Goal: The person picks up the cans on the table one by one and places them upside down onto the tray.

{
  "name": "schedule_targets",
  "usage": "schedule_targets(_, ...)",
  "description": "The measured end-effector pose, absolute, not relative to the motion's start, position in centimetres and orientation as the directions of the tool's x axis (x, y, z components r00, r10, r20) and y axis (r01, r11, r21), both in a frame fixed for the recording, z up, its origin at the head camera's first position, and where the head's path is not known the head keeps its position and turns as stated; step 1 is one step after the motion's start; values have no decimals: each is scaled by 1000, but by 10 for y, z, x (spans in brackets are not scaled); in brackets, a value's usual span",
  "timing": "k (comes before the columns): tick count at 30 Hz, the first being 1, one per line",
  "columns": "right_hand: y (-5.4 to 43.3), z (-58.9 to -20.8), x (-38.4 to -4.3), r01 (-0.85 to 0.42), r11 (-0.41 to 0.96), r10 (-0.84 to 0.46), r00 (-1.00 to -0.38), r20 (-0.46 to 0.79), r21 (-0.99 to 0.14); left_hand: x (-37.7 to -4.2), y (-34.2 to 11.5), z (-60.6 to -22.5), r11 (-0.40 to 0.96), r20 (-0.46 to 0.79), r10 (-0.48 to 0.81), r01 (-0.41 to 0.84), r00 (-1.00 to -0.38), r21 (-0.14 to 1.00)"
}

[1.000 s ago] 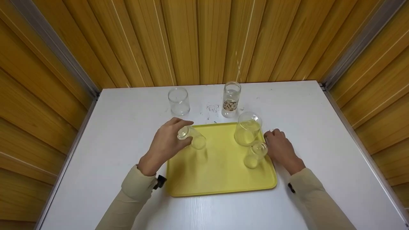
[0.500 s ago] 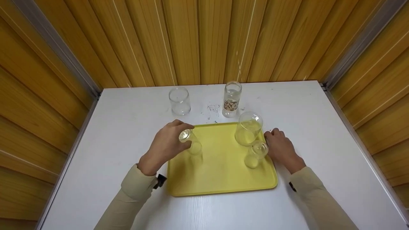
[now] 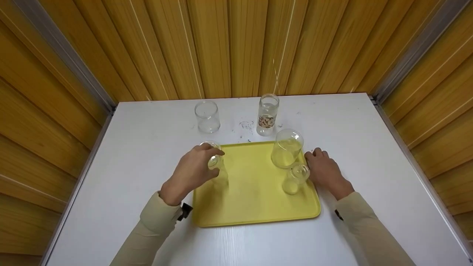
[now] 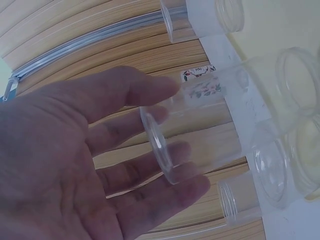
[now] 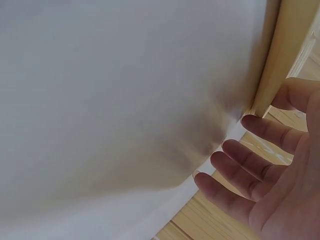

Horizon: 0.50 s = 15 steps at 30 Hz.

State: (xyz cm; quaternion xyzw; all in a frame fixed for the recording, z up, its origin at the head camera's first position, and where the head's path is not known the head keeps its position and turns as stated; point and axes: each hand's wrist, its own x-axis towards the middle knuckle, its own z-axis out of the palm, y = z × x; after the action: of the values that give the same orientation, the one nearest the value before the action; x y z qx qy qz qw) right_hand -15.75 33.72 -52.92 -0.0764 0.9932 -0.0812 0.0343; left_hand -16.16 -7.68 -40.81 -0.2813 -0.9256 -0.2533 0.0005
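My left hand (image 3: 194, 168) holds a slim clear drinking glass (image 3: 220, 180) over the left side of the yellow tray (image 3: 251, 207). Its base points up, between thumb and fingertips. The left wrist view has the thumb on one side of the glass and the fingers spread along the other. Just behind that hand shows the rim of another clear glass (image 3: 209, 142), mostly hidden. At the tray's right edge, my right hand (image 3: 326, 171) pinches the rim between thumb and index finger, its other fingertips near the tabletop.
A wide glass (image 3: 286, 149) and a smaller upside-down glass (image 3: 295, 180) stand on the tray's right side. Behind the tray are a short wide glass (image 3: 207, 118) and a tall glass with a patterned band (image 3: 266, 116). Wood-patterned panels (image 3: 245, 48) enclose the white table (image 3: 122, 159).
The glass in my left hand has moved left and slightly toward me, swinging from slanted to more upright. A glass rim now shows behind that hand. The right hand has stayed at the tray.
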Motion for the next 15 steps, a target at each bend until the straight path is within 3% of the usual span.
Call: schedule_targets(15, 336, -529, -157, -155, 975, -166, -984, -58, -158, -162, -76, -416, 726, 76, 571, 546, -817, 418)
